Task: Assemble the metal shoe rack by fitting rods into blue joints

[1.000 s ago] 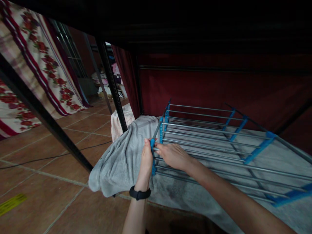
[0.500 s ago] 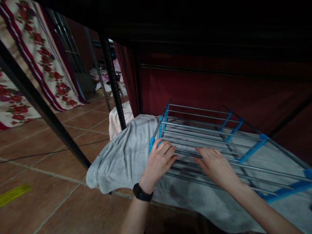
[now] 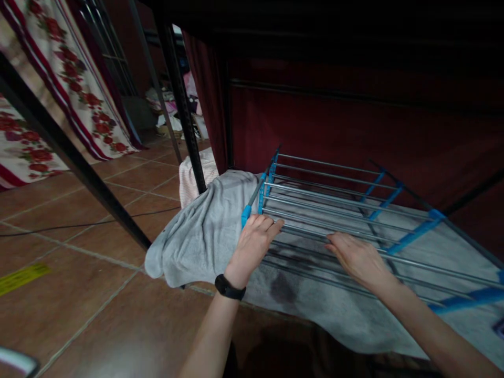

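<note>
A folding drying rack (image 3: 334, 202) with grey metal rods and blue plastic joints lies flat on a grey blanket (image 3: 205, 231). My left hand (image 3: 254, 241), with a black band on its wrist, rests palm down on the rack's left end beside a blue joint, fingers stretched out. My right hand (image 3: 354, 257) lies flat on the rods further right, fingers extended. Neither hand holds anything.
A black metal frame post (image 3: 181, 100) stands left of the blanket, with dark red fabric (image 3: 354, 126) behind the rack. A floral cloth (image 3: 47, 84) hangs at the left over a tiled floor (image 3: 79, 273). A pale folded cloth (image 3: 192, 173) sits by the post.
A second ago both hands were pinched round the rack's blue left joint. They have let go and now lie flat on the rods, the right hand moved to the right.
</note>
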`<act>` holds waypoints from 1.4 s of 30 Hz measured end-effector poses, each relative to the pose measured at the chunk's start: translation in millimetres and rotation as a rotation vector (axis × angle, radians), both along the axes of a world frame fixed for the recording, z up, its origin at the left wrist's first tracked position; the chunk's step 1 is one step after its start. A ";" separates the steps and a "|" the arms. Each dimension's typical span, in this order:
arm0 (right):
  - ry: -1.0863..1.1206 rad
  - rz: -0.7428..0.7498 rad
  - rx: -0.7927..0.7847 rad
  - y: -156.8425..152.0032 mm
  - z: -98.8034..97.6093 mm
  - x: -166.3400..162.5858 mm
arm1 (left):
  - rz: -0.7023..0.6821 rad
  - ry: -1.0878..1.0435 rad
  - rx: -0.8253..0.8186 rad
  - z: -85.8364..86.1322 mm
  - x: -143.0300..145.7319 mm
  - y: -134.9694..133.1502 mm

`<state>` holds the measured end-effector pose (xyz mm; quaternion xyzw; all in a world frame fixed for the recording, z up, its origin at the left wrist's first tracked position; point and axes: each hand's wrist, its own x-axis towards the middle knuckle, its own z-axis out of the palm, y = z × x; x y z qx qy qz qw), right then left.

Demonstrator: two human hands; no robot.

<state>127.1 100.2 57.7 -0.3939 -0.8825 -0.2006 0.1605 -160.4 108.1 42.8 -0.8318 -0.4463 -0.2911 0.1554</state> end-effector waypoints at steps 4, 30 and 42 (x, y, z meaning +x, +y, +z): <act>-0.012 -0.010 -0.038 -0.4 2.4 1.1 | 0.014 0.021 -0.019 0.3 -1.0 -1.7; -0.037 -0.133 0.085 -14.5 -19.2 80.6 | -0.061 0.129 0.067 0.1 16.5 -6.6; -0.024 -0.186 -0.025 -23.0 -3.3 85.5 | -0.099 0.135 0.164 -9.4 27.5 4.4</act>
